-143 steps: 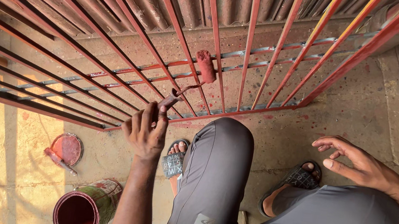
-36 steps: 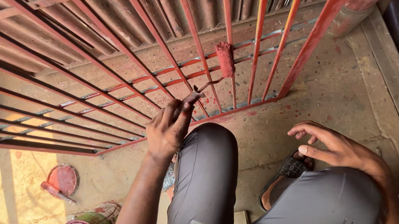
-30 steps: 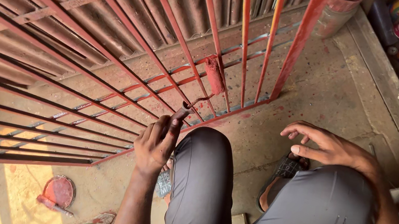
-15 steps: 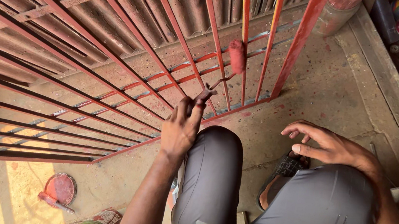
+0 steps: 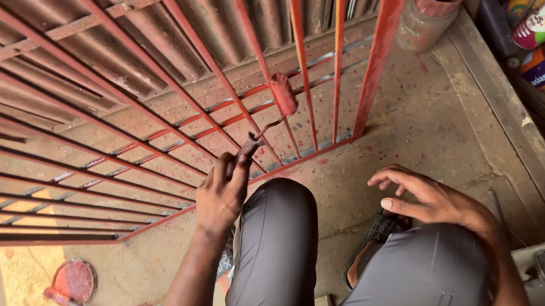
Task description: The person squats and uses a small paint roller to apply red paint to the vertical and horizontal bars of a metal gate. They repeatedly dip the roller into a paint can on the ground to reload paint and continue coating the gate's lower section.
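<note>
Gripping the small paint roller (image 5: 278,103) in your left hand (image 5: 223,192), you are pressing it on the red grille (image 5: 151,95) at twelve o'clock; your right hand (image 5: 434,202) is resting spread on your knee; tilting it risks dripping paint

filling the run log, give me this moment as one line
left hand: holds small red paint roller | roller: on red metal gate bar | right hand: empty, rests on grey-trousered knee
</note>
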